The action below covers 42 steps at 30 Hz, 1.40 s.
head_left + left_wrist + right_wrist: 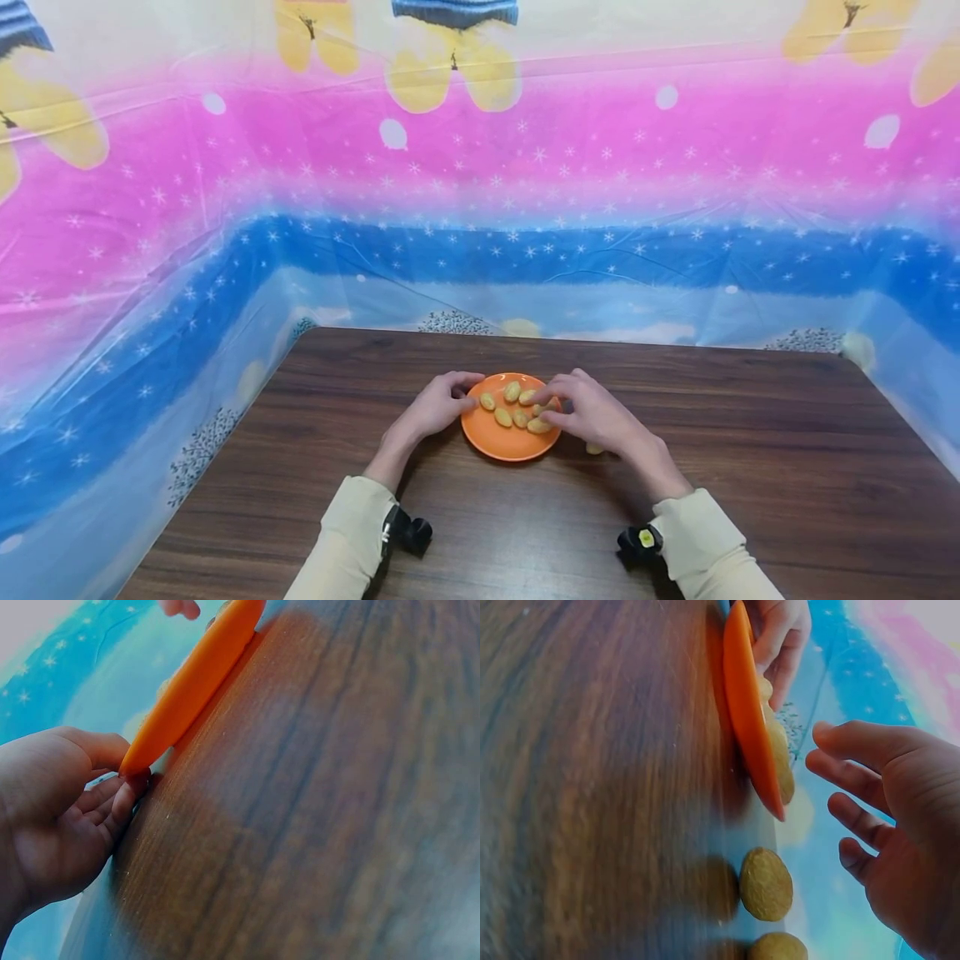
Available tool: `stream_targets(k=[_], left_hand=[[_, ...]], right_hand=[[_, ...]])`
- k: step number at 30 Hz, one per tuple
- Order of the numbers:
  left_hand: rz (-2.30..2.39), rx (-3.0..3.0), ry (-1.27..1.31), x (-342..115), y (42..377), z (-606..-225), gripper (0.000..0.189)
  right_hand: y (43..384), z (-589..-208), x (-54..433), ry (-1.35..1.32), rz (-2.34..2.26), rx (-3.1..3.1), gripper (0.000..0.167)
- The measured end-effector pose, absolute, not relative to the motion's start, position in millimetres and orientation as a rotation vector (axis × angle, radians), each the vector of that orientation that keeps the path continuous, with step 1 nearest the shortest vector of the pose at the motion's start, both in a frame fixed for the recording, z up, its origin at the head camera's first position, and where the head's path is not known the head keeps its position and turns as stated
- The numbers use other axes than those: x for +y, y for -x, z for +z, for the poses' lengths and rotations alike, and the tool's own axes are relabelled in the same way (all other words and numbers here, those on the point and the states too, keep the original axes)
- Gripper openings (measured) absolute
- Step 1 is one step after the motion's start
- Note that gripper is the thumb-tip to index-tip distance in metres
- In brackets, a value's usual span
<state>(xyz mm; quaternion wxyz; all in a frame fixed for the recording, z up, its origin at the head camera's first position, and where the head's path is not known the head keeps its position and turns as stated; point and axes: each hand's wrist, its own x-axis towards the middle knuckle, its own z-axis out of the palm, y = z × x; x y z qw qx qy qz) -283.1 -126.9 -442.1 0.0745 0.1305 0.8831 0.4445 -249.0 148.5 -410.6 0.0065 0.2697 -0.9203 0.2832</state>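
Below my right wrist, on the wooden table (480,533), one loose potato (766,885) and a second potato (778,948) lie near the orange plate (486,438). That plate rests ahead of me, bearing several small potatoes (503,417). My right hand (592,412) is at its right side, fingers apart, gripping nothing. My left hand (438,406) pinches the opposite rim between thumb and fingers. In my judgement, sound handling calls for steadying that rim without lifting, and light right-hand contact, as rounded potatoes may roll. Views differ: the right wrist view shows two loose potatoes; the head view shows only one plainly, partly covered. The left wrist view alone shows my pinch from the side. Beyond the table hangs printed cloth (480,250).
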Motion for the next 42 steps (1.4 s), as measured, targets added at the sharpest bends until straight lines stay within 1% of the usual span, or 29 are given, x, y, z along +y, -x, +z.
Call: stream_targets(k=[14, 42], left_hand=[[1.331, 2.629, -0.384, -128.0, 285.8, -443.5, 0.041], [1.316, 2.637, -0.384, -128.5, 282.9, -443.5, 0.041]], right_hand=[[247.6, -409.3, 164.0, -0.828, 0.895, -2.879, 0.02], [238.7, -418.8, 200.9, -0.81, 0.901, -2.945, 0.023]])
